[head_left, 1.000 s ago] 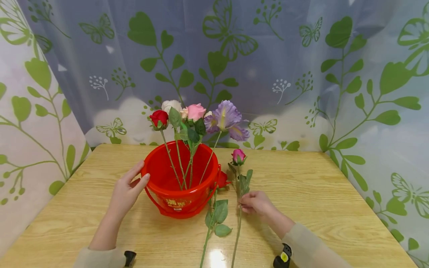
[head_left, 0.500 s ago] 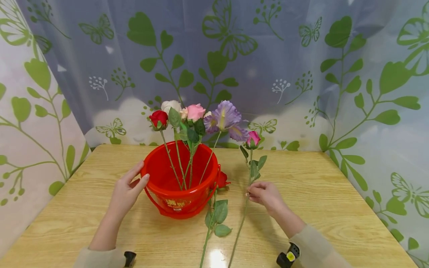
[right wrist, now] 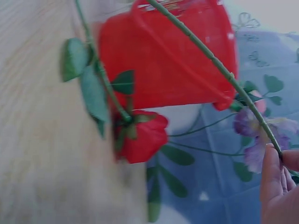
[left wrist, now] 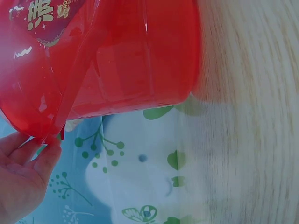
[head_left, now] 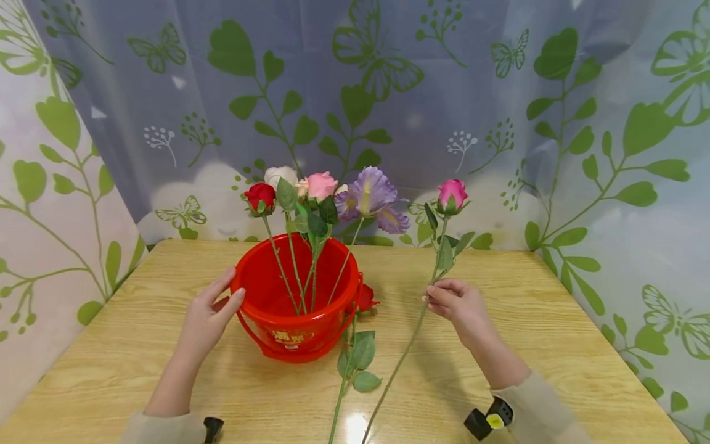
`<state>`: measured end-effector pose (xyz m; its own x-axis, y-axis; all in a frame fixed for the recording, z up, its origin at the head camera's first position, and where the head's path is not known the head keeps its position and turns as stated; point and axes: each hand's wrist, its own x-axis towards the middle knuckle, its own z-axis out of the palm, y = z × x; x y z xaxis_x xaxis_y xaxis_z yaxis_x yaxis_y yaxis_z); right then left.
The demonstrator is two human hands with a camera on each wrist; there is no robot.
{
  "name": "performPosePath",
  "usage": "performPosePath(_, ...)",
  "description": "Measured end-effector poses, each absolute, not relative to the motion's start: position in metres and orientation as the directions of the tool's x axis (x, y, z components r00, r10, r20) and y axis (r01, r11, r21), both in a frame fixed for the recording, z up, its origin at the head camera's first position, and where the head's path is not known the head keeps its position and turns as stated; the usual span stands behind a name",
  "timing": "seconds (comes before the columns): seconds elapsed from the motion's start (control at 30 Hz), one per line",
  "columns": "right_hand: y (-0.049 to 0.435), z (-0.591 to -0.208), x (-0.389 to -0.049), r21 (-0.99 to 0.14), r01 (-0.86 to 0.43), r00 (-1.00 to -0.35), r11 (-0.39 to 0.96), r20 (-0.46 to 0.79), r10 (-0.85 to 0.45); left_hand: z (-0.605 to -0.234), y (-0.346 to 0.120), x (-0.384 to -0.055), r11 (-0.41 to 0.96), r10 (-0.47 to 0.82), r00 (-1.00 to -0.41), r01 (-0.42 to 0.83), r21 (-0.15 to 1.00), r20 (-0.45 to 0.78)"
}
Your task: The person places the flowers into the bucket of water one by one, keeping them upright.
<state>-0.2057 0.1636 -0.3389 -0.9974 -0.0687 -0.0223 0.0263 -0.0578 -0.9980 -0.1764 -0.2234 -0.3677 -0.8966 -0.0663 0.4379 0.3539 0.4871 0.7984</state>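
A red plastic bucket (head_left: 302,336) stands on the table, with several artificial flowers upright inside. My left hand (head_left: 208,317) holds its left rim between thumb and fingers; the left wrist view shows the fingertips (left wrist: 49,151) at the rim beside the handle. To the right, my right hand (head_left: 460,308) pinches the stem of a magenta rose (head_left: 452,196) just below its leaves. The rose is raised and tilted, its bloom up, the lower stem slanting toward the table's front. In the right wrist view the thorny stem (right wrist: 205,51) crosses in front of the bucket.
A red rose (head_left: 366,298) lies on the wooden table (head_left: 532,345) just right of the bucket, its stem toward the front. A purple iris (head_left: 370,194) leans out over the bucket's right rim. A printed curtain (head_left: 444,92) hangs behind the table.
My right hand has lifted the magenta rose's bloom end off the table, moving it up and to the right. My left hand has stayed on the bucket rim.
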Motion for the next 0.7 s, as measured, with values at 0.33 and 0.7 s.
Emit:
performPosePath(0.33, 0.164, -0.3, -0.199, -0.97, -0.094, -0.995, -0.226, 0.101, -0.022, -0.367, -0.223, -0.176, 0.483, -0.071, -0.896, 0.354, 0.801, 0.439)
performPosePath(0.7, 0.159, -0.268, -0.195, -0.888, -0.192, -0.978, -0.417, 0.206, 0.012, -0.367, -0.224, -0.176, 0.479, -0.064, -0.893, 0.364, 0.799, 0.446)
